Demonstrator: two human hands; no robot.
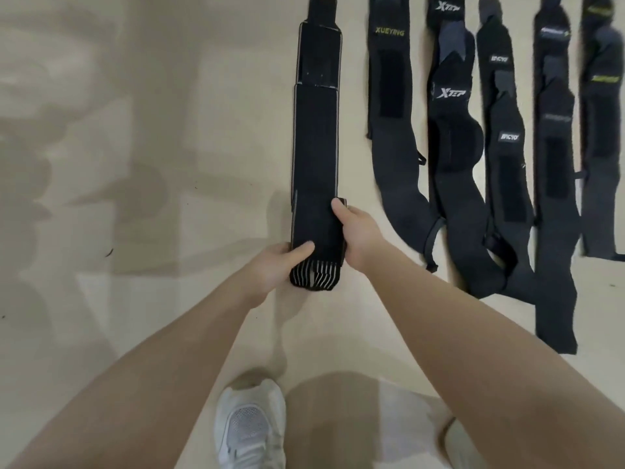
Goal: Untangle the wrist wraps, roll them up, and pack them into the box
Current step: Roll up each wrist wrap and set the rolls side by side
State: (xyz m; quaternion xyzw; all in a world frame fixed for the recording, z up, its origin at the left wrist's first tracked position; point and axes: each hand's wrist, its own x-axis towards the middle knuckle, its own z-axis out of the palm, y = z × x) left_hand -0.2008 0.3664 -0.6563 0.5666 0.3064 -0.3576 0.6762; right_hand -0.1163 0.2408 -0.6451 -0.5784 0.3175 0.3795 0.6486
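White shoe point(250, 431), nearest, on pale floor point(135, 231). Black wrist wrap point(316, 157), laid straight, running far from its near striped, partly rolled end. Left hand point(274, 269): thumb on top, fingers curled round the roll's left edge. Right hand point(355, 231): thumb and fingers pinching the wrap's right edge. Further wraps point(490, 147) in a row, right. No box in view.

A long black wrist wrap point(316, 157) lies straight on the pale floor point(135, 198), running toward twelve o'clock. The left hand point(274, 265) and right hand point(355, 231) both grip its rolled near end (white-striped). At two o'clock, more black wraps point(490, 147) lie side by side. A white shoe point(250, 428) sits at six.
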